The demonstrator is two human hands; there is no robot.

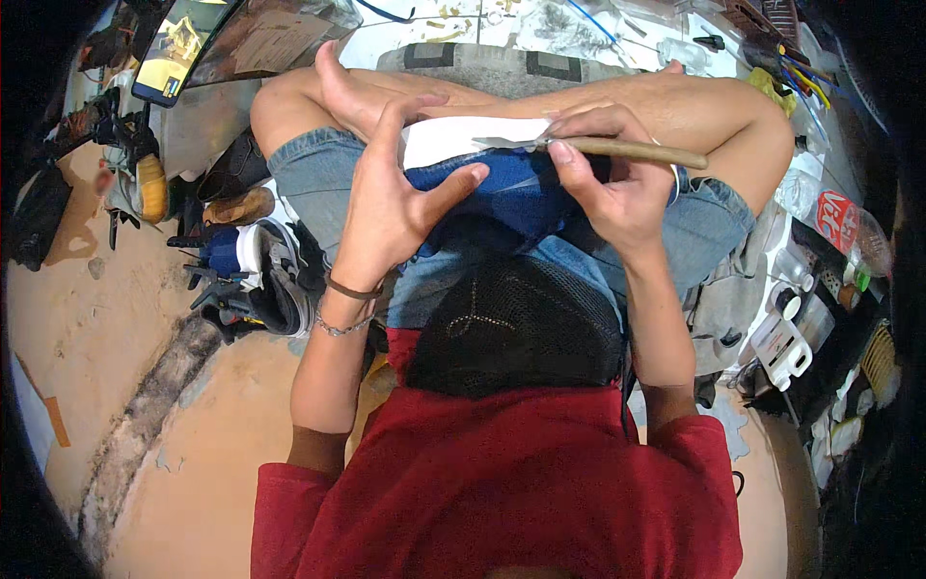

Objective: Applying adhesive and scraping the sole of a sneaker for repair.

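Observation:
A blue fabric shoe (516,193) with a white sole (439,140) lies sideways across my lap, sole facing away from me. My left hand (400,188) grips its left end, thumb pressed on the blue upper and fingers round the sole's edge. Between the thumb and fingers of my right hand (612,174) is a slim wooden-handled tool (646,150). Its thin, grey, metal-looking tip points left and lies along the seam where sole and upper meet. The right hand's lower fingers rest by the shoe's right end, partly hidden.
Shoes (270,261) and black clamps (227,289) crowd the floor at left. A phone (183,48) with a lit screen stands at the upper left. At right are a plastic bottle (839,222) with a red label and a white container (779,347). Scraps litter the white tiles (453,29) ahead.

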